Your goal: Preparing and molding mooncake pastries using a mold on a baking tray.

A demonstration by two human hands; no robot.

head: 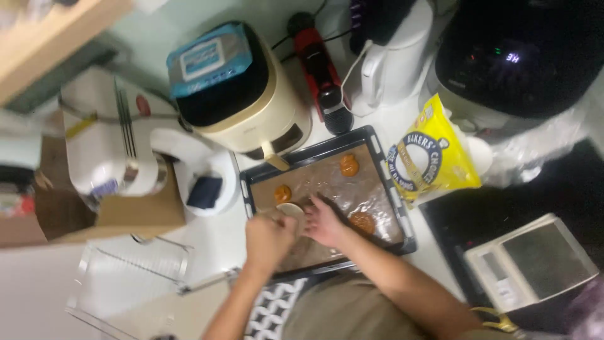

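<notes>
While both hands met over the black paper-lined baking tray (385, 165), the left hand (269, 237) and right hand (324, 221) pinched a pale round dough disc (291, 209) beside three brown cookies (349, 165).

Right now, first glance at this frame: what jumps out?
Dead centre, the left hand and right hand meet over a pale round piece of dough at the near edge of a dark baking tray. Three browned pieces sit on its paper lining, and a bright yellow bag lies just right.
</notes>
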